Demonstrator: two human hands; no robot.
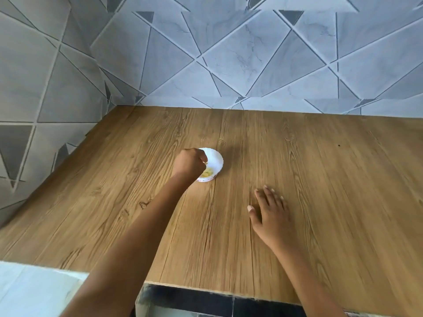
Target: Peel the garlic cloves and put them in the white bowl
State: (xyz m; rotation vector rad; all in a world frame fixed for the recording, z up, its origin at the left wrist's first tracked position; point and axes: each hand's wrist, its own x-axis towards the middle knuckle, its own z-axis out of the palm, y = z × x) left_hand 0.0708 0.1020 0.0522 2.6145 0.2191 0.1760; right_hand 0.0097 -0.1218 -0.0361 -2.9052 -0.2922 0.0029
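Head view, looking down on a wood-grain desk (320, 179) set into a corner of grey tiled wall (229, 53), with tile running along 12 o'clock and down the 9 o'clock side. The white bowl (216, 160) stands upright near the middle of the desk, well away from every edge. It has a scalloped rim and a thin band of colour low on its outer wall. Inside it lie pale yellow cloves (208, 173), bunched toward the bowl's 6 o'clock side; the number is too blurred to count. The left grip (190, 164) sits over the bowl's 9 o'clock rim and hides that part of it. The arm reaches in from 7 o'clock, knuckles up, with the fingers curled in toward the bowl's inside. The fingertips are turned away and smeared by motion, so I cannot tell whether they pinch a clove or hold nothing. The right grip (270, 216) lies at about 4 o'clock from the bowl, well apart from it — palm down on the bare wood and holding nothing. Its fingers (269, 195) are straight, slightly spread and pointing to 11 o'clock, with the thumb out toward 9. At 6 o'clock the desk's front edge shows, with dark tile below it and a pale surface at 7 o'clock.
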